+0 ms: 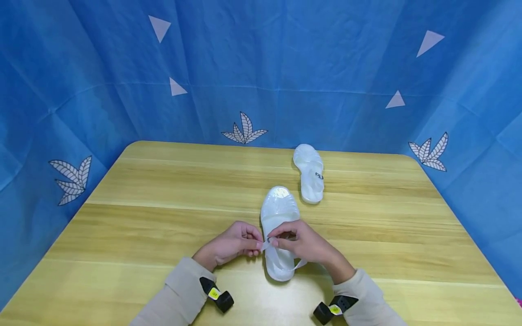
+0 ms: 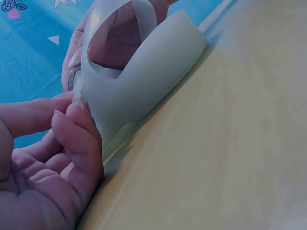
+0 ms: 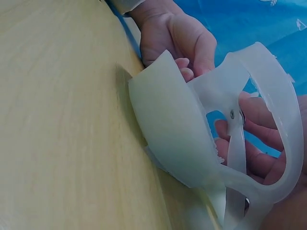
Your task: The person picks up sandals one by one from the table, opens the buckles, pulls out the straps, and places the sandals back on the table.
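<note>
A translucent white sandal (image 1: 279, 206) lies on the table, toe pointing away and heel toward me. From its left side, my left hand (image 1: 233, 243) pinches the end of the ankle strap (image 2: 78, 90) between thumb and index finger. My right hand (image 1: 306, 243) reaches over the sandal from the right and pinches the strap by the small metal buckle (image 2: 72, 79). In the right wrist view the heel (image 3: 168, 124) faces the camera, with the strap loop (image 3: 283, 105) standing up beside it. My right fingers partly cover the buckle.
A second white sandal (image 1: 308, 158) lies farther back, right of the first, with a dark buckle on its strap. Both rest on a wooden table (image 1: 183, 181). Blue cloth (image 1: 277, 59) with printed triangles and leaves hangs behind and along the sides.
</note>
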Demonstrator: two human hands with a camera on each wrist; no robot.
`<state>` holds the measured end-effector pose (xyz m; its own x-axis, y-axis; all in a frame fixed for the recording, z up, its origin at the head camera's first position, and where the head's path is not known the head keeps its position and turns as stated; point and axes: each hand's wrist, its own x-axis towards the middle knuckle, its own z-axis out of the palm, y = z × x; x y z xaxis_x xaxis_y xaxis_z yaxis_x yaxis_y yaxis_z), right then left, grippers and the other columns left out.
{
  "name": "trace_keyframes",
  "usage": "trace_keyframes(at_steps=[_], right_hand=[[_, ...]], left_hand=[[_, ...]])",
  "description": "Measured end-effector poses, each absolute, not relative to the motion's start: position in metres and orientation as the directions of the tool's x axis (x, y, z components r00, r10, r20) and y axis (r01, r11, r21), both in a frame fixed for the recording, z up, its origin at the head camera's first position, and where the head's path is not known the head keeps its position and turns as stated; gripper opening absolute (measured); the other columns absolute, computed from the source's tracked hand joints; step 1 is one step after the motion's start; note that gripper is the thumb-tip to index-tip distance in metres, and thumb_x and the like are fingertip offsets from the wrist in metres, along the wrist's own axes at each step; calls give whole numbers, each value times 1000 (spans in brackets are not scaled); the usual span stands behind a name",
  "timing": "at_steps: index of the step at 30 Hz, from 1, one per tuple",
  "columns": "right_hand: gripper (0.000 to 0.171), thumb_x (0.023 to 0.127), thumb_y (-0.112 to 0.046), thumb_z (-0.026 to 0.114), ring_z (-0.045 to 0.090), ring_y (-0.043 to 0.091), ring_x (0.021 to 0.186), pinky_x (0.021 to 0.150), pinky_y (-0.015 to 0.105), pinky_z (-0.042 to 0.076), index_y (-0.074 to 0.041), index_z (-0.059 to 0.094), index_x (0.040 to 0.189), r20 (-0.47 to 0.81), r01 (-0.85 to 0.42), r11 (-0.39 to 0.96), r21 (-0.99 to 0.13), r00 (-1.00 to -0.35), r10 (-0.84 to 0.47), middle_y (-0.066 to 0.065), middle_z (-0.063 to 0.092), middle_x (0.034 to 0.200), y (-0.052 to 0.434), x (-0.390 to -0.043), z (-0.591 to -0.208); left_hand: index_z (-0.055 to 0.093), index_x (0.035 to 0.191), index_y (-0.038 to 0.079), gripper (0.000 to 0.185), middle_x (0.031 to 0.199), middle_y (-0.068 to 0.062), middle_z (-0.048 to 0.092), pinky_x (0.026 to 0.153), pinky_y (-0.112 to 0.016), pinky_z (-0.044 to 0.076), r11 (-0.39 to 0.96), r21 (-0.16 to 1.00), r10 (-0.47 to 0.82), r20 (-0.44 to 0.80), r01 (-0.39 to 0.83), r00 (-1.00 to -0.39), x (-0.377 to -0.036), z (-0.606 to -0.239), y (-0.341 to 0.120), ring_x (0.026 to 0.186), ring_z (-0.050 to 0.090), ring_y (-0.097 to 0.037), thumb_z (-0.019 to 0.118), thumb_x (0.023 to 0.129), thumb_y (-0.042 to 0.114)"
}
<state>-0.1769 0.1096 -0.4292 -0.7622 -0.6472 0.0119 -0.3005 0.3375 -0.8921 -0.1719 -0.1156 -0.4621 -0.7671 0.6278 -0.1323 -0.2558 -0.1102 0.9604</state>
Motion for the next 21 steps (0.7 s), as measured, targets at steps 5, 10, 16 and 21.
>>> trace_keyframes(at_steps=[5, 10, 16, 21], right_hand=[[19, 90, -15, 63, 61, 14, 86, 75, 25, 51, -3, 69, 103, 7, -289, 332, -898, -764, -645, 8, 69, 94, 109, -177, -429], [18, 89, -14, 64, 61, 15, 85, 75, 24, 51, -3, 69, 103, -4, -275, 337, -901, -769, -639, 9, 68, 94, 109, -177, -430], [18, 89, -14, 64, 60, 15, 84, 74, 24, 51, -2, 69, 103, -6, -270, 340, -901, -775, -632, 9, 68, 92, 108, -175, -430], [18, 89, -14, 64, 60, 15, 84, 73, 24, 51, -3, 69, 102, -18, -261, 350, -900, -779, -626, 8, 67, 92, 107, -174, -431]], left_hand=[[61, 82, 3, 7, 71, -3, 61, 55, -18, 48, -105, 961, 622, -137, -256, -771, -172, -462, -115, 61, 56, -9, 59, 85, -3], [61, 82, 3, 8, 70, -2, 61, 55, -18, 47, -110, 960, 622, -134, -256, -771, -171, -460, -114, 61, 55, -9, 59, 86, -3], [61, 81, 5, 10, 70, -1, 60, 55, -18, 46, -122, 957, 619, -133, -262, -774, -171, -461, -113, 61, 55, -8, 58, 85, -4], [62, 81, 5, 11, 70, 0, 61, 55, -17, 47, -141, 952, 625, -129, -273, -770, -170, -462, -113, 61, 55, -7, 58, 85, -4]])
